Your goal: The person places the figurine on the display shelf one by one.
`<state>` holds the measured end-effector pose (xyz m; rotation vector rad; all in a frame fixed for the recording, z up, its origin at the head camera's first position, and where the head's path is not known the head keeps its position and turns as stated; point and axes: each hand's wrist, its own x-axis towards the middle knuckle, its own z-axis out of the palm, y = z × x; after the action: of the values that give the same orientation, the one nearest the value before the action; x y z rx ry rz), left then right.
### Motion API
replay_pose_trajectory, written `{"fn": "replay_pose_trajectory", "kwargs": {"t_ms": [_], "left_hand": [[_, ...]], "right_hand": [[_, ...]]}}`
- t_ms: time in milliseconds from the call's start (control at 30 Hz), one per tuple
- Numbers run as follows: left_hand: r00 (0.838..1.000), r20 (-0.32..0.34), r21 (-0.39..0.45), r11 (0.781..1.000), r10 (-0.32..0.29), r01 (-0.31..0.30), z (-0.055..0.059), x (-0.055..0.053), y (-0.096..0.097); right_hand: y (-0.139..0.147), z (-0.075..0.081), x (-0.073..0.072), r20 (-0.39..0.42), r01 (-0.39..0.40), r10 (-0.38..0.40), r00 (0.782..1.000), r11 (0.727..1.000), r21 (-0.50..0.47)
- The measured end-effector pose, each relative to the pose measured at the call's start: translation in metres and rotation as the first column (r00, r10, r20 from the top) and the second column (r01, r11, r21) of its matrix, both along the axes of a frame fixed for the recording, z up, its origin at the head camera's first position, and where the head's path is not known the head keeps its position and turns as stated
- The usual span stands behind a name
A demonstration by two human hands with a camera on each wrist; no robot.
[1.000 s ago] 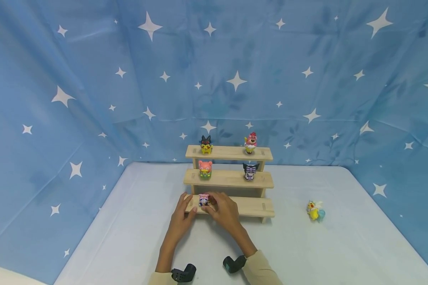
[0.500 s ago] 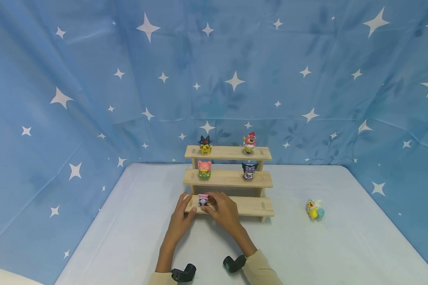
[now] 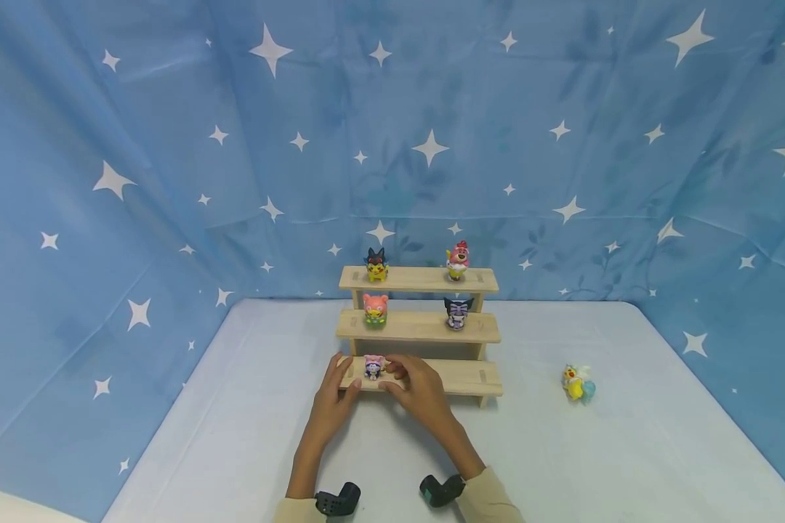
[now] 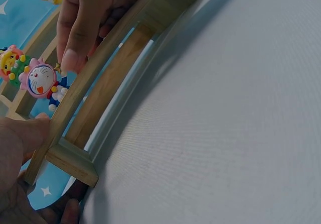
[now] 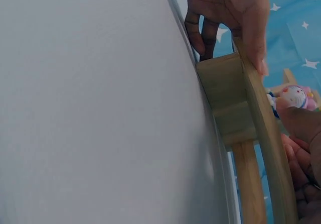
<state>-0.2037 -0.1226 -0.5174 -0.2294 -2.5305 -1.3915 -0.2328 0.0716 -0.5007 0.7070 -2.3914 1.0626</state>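
Note:
A small Doraemon-like figurine with a pink hood stands upright on the left part of the lowest step of a three-step wooden display shelf. My left hand holds that step's left end, thumb at the front edge, fingers behind and beyond the end. Just right of the figurine is my right hand, fingers loosely bent, holding nothing, with a narrow gap to the figurine in the head view. In the left wrist view, the right thumb overlaps the side of the figurine.
Two figurines stand on the middle step, a pink one and a black-eared one. The top step bears a yellow figurine and a red-hatted one. A yellow-and-blue figurine lies on the white table to the right.
My right hand has let go of the pink-hooded figurine and drawn slightly to the right. The left hand keeps its hold on the shelf's end.

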Motion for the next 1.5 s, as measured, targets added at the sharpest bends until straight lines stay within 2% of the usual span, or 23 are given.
{"fn": "replay_pose_trajectory", "kwargs": {"t_ms": [167, 400, 533, 700, 800, 867, 933, 1000, 1133, 1200, 1300, 1400, 1500], "left_hand": [[1.0, 0.009, -0.001, 1.0, -0.001, 0.001, -0.001, -0.002, 0.0], [1.0, 0.004, -0.004, 1.0, 0.001, -0.001, -0.001, -0.002, 0.0], [1.0, 0.003, 0.0, 1.0, 0.0, 0.0, -0.001, -0.002, 0.0], [1.0, 0.007, -0.013, 1.0, 0.007, -0.007, -0.002, -0.002, -0.001], [1.0, 0.003, -0.014, 1.0, 0.007, -0.007, -0.003, -0.002, -0.001], [1.0, -0.001, -0.013, 1.0, 0.005, -0.005, -0.003, -0.002, 0.0], [1.0, -0.008, -0.009, 1.0, 0.002, -0.002, -0.003, -0.002, 0.0], [1.0, -0.015, -0.008, 1.0, 0.0, 0.0, -0.003, -0.002, 0.0], [1.0, -0.017, 0.01, 1.0, -0.002, 0.002, -0.003, -0.002, 0.001], [1.0, -0.008, 0.021, 1.0, -0.001, 0.001, -0.003, -0.001, 0.001], [1.0, 0.008, 0.028, 1.0, 0.0, 0.0, -0.003, -0.001, 0.001], [1.0, 0.011, 0.025, 1.0, 0.004, -0.004, -0.003, -0.002, 0.001], [1.0, 0.015, 0.022, 1.0, 0.006, -0.006, -0.002, -0.002, 0.001]], "right_hand": [[0.012, 0.003, 0.003, 0.047, -0.034, 0.037, 0.998, 0.997, -0.066], [0.037, 0.006, 0.004, 0.183, -0.033, 0.064, 0.981, 0.985, -0.168], [0.058, 0.011, 0.005, 0.262, -0.008, 0.049, 0.964, 0.988, -0.154], [0.092, 0.023, 0.005, 0.284, 0.064, -0.037, 0.958, 0.994, -0.089], [0.114, 0.029, 0.003, 0.259, 0.152, -0.135, 0.956, 0.987, -0.045], [0.129, 0.032, 0.002, 0.234, 0.243, -0.234, 0.944, 0.97, -0.011], [0.143, 0.034, 0.001, 0.211, 0.348, -0.343, 0.915, 0.937, 0.015], [0.156, 0.037, 0.002, 0.175, 0.455, -0.454, 0.874, 0.89, 0.037], [0.179, 0.037, 0.007, 0.109, 0.634, -0.636, 0.764, 0.771, 0.064], [0.189, 0.036, 0.01, 0.092, 0.699, -0.702, 0.706, 0.712, 0.073], [0.202, 0.034, 0.012, 0.112, 0.764, -0.77, 0.628, 0.638, 0.097], [0.213, 0.032, 0.014, 0.172, 0.792, -0.804, 0.57, 0.593, 0.146], [0.22, 0.029, 0.016, 0.252, 0.784, -0.813, 0.525, 0.577, 0.229]]}}
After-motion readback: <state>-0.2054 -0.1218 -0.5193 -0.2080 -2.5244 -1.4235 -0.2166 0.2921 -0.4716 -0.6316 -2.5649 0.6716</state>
